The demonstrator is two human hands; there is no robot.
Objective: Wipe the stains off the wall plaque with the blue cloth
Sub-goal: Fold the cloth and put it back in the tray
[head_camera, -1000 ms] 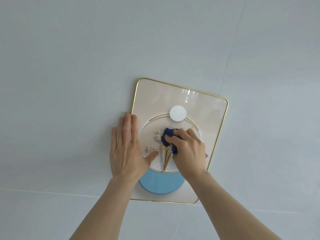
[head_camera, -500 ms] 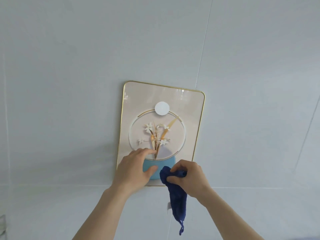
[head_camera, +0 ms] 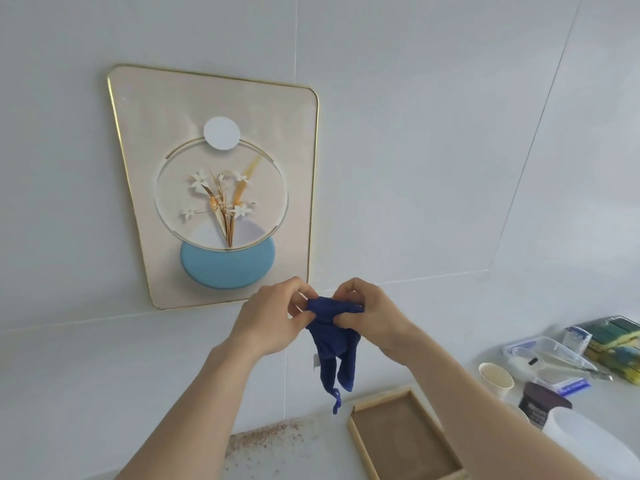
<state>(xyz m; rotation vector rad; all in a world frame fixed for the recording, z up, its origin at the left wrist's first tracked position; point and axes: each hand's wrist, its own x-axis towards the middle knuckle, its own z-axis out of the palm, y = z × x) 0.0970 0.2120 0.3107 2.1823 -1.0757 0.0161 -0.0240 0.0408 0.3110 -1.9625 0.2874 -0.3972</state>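
Wall plaque [head_camera: 221, 188] hanging on the wall, no stain visible from here. Just below its lower right corner, blue cloth [head_camera: 332, 336] pinched between left hand [head_camera: 273, 318] and right hand [head_camera: 374, 315], tail dangling. Risk: loose tail dragging through gritty desk [head_camera: 277, 441] below the plaque, smearing grit back on.

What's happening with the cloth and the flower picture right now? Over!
Left hand and right hand both pinching the blue cloth, off the wall. Wall plaque untouched, no stains visible. Nothing in the way.
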